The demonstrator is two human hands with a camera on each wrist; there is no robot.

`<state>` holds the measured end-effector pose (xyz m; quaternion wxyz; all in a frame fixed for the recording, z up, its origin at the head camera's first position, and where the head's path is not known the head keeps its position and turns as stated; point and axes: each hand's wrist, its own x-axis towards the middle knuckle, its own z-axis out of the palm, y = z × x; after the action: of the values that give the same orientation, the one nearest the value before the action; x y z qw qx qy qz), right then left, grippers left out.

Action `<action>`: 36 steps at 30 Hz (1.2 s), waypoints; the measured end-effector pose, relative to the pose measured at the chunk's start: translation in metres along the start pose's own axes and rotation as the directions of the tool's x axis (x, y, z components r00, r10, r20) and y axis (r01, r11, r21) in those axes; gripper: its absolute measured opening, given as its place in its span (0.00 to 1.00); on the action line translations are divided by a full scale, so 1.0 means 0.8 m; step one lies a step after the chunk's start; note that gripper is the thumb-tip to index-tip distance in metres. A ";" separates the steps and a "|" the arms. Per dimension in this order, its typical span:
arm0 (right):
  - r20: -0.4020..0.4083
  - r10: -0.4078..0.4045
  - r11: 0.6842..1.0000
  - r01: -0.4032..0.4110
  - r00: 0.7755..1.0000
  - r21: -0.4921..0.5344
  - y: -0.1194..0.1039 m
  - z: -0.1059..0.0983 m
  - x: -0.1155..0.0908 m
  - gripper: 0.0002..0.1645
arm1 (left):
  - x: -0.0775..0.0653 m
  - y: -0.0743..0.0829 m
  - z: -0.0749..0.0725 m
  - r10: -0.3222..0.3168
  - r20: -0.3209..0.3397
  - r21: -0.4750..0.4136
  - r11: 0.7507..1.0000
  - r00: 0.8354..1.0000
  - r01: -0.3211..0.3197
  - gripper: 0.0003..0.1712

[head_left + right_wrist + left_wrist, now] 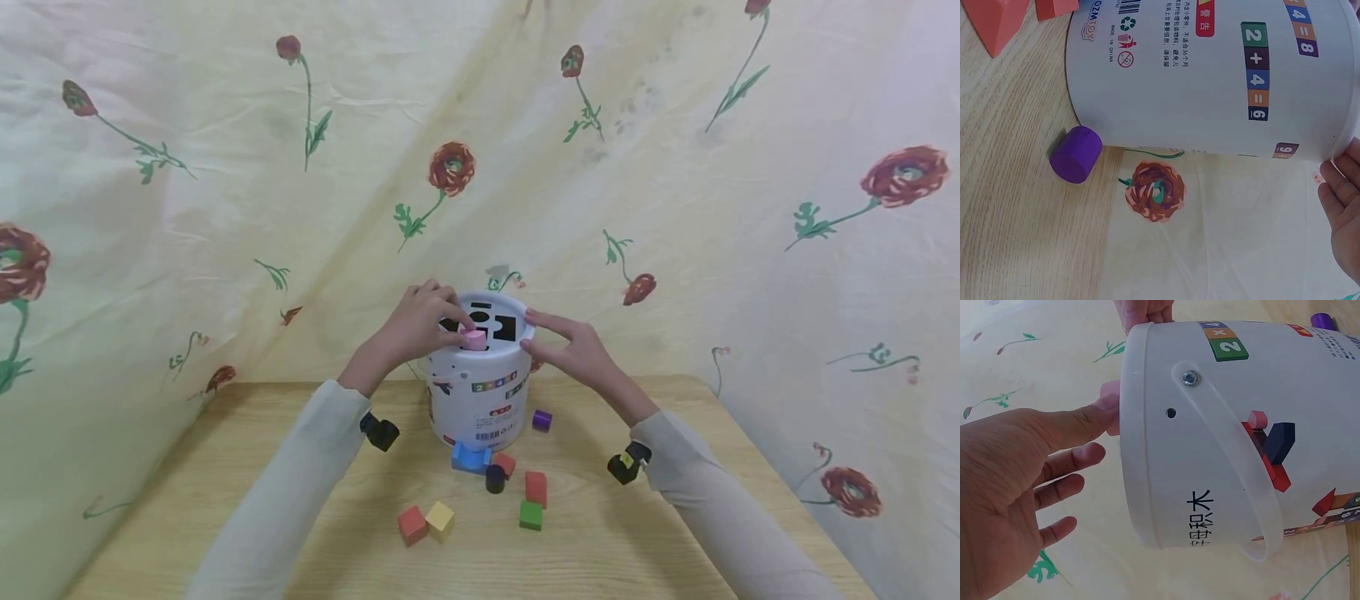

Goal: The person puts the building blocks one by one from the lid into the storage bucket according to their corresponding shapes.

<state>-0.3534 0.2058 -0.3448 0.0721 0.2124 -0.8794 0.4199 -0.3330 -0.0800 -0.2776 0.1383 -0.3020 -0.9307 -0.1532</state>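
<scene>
A white toy bucket (450, 408) stands upright on the table, its lid (498, 351) cut with several dark shaped holes. With thumb and index finger, my left hand (420, 323) pinches a pink block (474, 340) at the near part of the lid. The left wrist view shows the same pink block (1110, 403) sticking up past the rim; its lower end is hidden. On the other side my right hand (576, 350) touches the bucket's rim, fingers nearly straight and thumb toward the front. Only the fingers (1339, 181) and part of the palm show in the right wrist view.
In front of the bucket lie a blue block (471, 459), a black cylinder (495, 478), a green block (531, 516), a yellow block (440, 521) and several red blocks (412, 526). A purple cylinder (542, 420) lies at its right. Flowered cloth (360, 208) hangs behind the table.
</scene>
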 end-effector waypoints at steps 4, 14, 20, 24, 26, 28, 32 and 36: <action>0.003 0.000 1.000 0.000 1.000 0.000 -0.002 0.000 0.001 0.40 | -0.002 0.000 -0.001 -0.006 0.009 -0.001 1.000 1.000 0.006 0.12; 0.007 0.008 1.000 -0.008 1.000 0.008 -0.007 -0.001 0.001 0.40 | -0.005 -0.003 -0.001 -0.004 -0.026 -0.016 1.000 1.000 0.004 0.09; 0.008 0.008 1.000 -0.008 1.000 0.010 -0.007 -0.002 0.001 0.40 | -0.007 -0.003 0.001 -0.018 -0.042 -0.035 0.999 0.999 0.017 0.09; 0.007 0.002 1.000 -0.002 1.000 0.005 -0.005 -0.002 0.001 0.40 | -0.011 -0.002 0.002 -0.019 -0.057 -0.065 0.998 0.998 0.015 0.09; 0.007 0.000 1.000 0.000 1.000 0.003 -0.004 -0.001 0.001 0.40 | -0.014 -0.002 0.003 -0.022 -0.068 -0.086 0.996 0.997 0.016 0.09; 0.007 0.000 1.000 0.000 1.000 0.001 -0.003 -0.001 0.001 0.40 | -0.017 -0.003 0.005 -0.021 -0.085 -0.104 0.994 0.996 0.013 0.08; 0.007 0.001 1.000 -0.001 1.000 0.005 -0.001 -0.002 0.001 0.40 | -0.027 -0.008 0.009 -0.027 -0.126 -0.150 0.989 0.992 0.008 0.09; 0.006 0.001 1.000 -0.001 1.000 0.006 0.000 -0.001 0.000 0.40 | -0.039 -0.017 0.014 -0.059 -0.142 -0.229 0.973 0.988 0.025 0.09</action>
<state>-0.3538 0.2066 -0.3440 0.0685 0.2133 -0.8785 0.4220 -0.3187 -0.1023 -0.3016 0.1685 -0.2838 -0.9005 -0.2830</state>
